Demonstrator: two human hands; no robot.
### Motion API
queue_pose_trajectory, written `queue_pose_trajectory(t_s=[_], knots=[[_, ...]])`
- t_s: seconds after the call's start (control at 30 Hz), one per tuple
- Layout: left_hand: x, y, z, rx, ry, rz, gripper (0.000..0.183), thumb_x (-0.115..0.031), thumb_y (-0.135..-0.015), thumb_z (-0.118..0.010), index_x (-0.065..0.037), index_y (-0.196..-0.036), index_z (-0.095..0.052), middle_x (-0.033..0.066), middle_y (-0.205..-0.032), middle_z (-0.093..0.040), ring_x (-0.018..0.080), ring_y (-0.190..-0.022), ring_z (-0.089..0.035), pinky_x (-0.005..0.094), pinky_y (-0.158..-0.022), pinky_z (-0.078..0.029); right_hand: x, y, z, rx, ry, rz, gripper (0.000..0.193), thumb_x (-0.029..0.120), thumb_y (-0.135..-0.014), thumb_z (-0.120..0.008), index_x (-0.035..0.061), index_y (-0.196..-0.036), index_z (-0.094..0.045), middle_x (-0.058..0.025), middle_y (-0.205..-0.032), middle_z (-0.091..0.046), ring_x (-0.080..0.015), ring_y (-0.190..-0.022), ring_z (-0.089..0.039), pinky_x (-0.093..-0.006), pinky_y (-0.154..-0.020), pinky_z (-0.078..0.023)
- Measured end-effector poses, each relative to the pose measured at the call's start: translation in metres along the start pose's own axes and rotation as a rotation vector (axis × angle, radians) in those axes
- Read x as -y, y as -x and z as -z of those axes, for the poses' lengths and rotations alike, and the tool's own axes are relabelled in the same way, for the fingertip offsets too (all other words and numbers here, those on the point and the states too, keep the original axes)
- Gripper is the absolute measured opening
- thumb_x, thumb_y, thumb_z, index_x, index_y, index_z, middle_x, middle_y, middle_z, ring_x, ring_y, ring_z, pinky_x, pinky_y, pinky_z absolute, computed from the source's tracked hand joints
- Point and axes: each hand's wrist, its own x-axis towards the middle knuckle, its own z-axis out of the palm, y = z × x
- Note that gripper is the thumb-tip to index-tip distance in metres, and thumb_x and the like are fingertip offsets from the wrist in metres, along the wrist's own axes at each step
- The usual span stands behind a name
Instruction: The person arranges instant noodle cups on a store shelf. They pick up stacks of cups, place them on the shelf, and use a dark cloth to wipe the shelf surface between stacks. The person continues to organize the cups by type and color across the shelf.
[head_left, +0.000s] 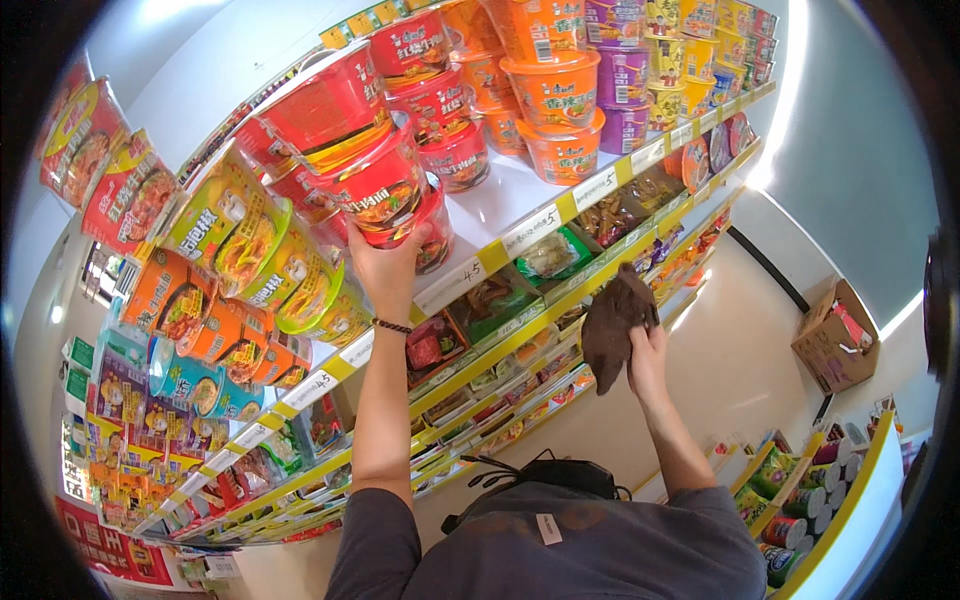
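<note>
In the head view, the red tubs carry white characters and food pictures; the orange tubs and purple tubs have printed sides with barcodes. White price tags with dark print run along the shelf edge, the smaller lines too fine to read. The left hand is clamped on the near stack of red tubs at the front of the shelf, its fingers partly hidden. The right hand is closed on a crumpled brown cloth, out in front of the lower shelves. The rim of the fisheye picture cuts off tubs at the far left, and the lower rows blur together. The shelf is white and glossy; beyond it lie a pale floor and an open cardboard box
</note>
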Motion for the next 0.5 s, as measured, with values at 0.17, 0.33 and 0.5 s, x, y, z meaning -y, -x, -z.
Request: queue_pose_trajectory(t_s=[0.17, 0.33, 0.5], knots=[[-0.004, 0.007, 0.006, -0.033, 0.003, 0.015, 0.078, -0.025, -0.063, -0.084, 0.004, -0.123, -0.041, 0.0142, -0.11, -0.057, 0.023, -0.097, -0.056, 0.0335, -0.085, -0.045, 0.062, -0.053, -0.077, 0.133, 0.148, 0.304, 0.037, 0.002, -0.086, -0.043, -0.0037, -0.123, -0.045, -0.008, -0.115, -0.054, -0.0148, -0.107, -0.049, -0.028, -0.094, -0.037], [-0.003, 0.013, 0.006, -0.087, -0.072, -0.104, 0.08, -0.025, -0.066, -0.082, 0.006, -0.123, -0.036, 0.0176, -0.117, -0.051, 0.0261, -0.106, -0.05, 0.0362, -0.091, -0.04, 0.077, -0.111, -0.149, 0.212, 0.539, 0.608, 0.037, 0.003, -0.077, -0.051, -0.0017, -0.113, -0.049, -0.0245, -0.098, -0.058, -0.0356, -0.09, -0.059, -0.0366, -0.08, -0.046], [-0.007, 0.022, -0.003, -0.116, -0.068, -0.012, 0.102, -0.029, -0.07, -0.078, 0.009, -0.137, -0.011, 0.0238, -0.138, -0.027, 0.0304, -0.126, -0.031, 0.0377, -0.104, -0.026, 0.055, -0.14, -0.207, 0.472, 1.143, 0.439, 0.041, 0.008, -0.077, -0.048, 0.0131, -0.118, -0.049, -0.0223, -0.109, -0.056, -0.0389, -0.1, -0.055, -0.0452, -0.084, -0.045]])
